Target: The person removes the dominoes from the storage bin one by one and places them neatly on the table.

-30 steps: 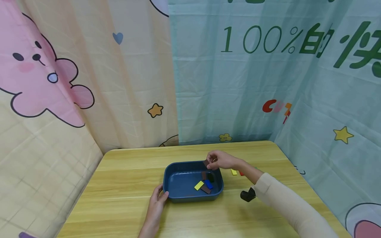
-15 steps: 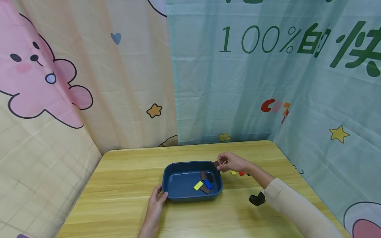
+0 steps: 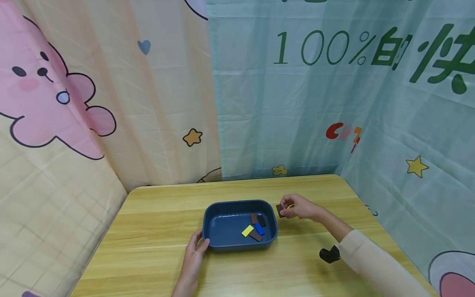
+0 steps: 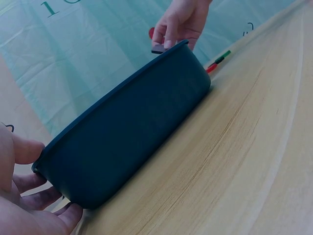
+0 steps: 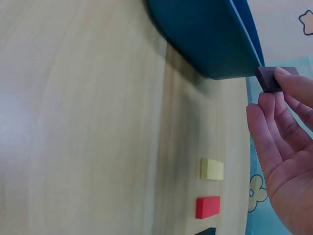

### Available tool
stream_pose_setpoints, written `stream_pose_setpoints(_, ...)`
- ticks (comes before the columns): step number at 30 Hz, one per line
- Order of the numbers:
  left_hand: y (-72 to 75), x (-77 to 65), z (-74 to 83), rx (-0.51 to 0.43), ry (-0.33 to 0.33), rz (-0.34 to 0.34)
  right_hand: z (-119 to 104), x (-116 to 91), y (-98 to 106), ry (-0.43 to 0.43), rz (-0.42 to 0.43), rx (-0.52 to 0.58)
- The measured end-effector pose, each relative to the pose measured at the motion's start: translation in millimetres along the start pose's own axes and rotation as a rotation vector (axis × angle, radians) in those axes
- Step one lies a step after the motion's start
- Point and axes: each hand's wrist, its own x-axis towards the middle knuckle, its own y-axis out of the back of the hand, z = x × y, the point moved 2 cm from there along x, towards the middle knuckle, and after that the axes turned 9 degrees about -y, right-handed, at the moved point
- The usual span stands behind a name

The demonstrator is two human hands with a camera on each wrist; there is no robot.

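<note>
Right fingers [image 5: 261, 128] pinch a brown block [image 5: 268, 78], left fingers [image 4: 41, 198] a tray [image 3: 237, 248]; only the head view shows its blocks [image 3: 247, 231].

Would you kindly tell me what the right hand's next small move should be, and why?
Probably lower the brown block onto the table beside the yellow block: the right hand pinches it just right of the bin in the head view, and a red block sits next to the yellow one, suggesting a row.
</note>
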Motion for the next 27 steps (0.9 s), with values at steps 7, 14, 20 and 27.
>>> stream_pose_setpoints(7, -1.1, -0.2, 0.2, 0.009, -0.01, -0.002, 17.0, -9.8, -0.2, -0.019, 0.012, -0.006)
stream_pose_setpoints(14, -1.2, 0.6, 0.0, 0.006, -0.004, 0.001, 33.2, -19.2, 0.5, -0.032, 0.037, 0.005)
stream_pose_setpoints(20, -1.3, 0.2, 0.4, 0.009, -0.001, 0.006, 49.2, -27.4, -1.9, -0.078, 0.041, 0.009)
stream_pose_setpoints(27, -0.4, 0.1, -0.4, 0.026, -0.003, 0.012, 58.7, -34.3, -5.5, -0.112, 0.061, 0.001)
